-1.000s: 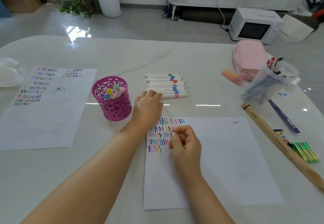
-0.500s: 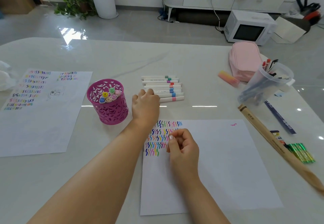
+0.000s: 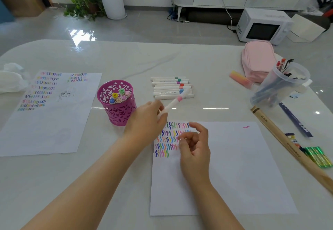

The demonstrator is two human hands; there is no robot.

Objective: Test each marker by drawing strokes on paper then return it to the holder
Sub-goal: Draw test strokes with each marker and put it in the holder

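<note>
My left hand (image 3: 146, 119) grips a white marker with a pink band (image 3: 173, 102), lifted off the table and pointing up to the right. A row of several white markers (image 3: 171, 87) lies just beyond it. The magenta cut-out holder (image 3: 117, 111) stands to the left with several capped markers (image 3: 119, 96) inside. My right hand (image 3: 195, 145) hovers over the sheet of paper (image 3: 225, 166), fingers loosely curled and holding nothing, beside rows of coloured squiggle strokes (image 3: 169, 139).
A second sheet with strokes (image 3: 45, 114) lies at the left, next to a crumpled tissue (image 3: 10, 78). At the right are a pink pencil case (image 3: 257, 58), a clear cup of pens (image 3: 281, 83), a wooden stick (image 3: 288, 146), green markers (image 3: 318, 156) and a pink eraser (image 3: 240, 79).
My left hand has picked the pink-banded marker out of the row and lifted it toward the paper. My right hand's fingers have loosened and spread from a curled pose.
</note>
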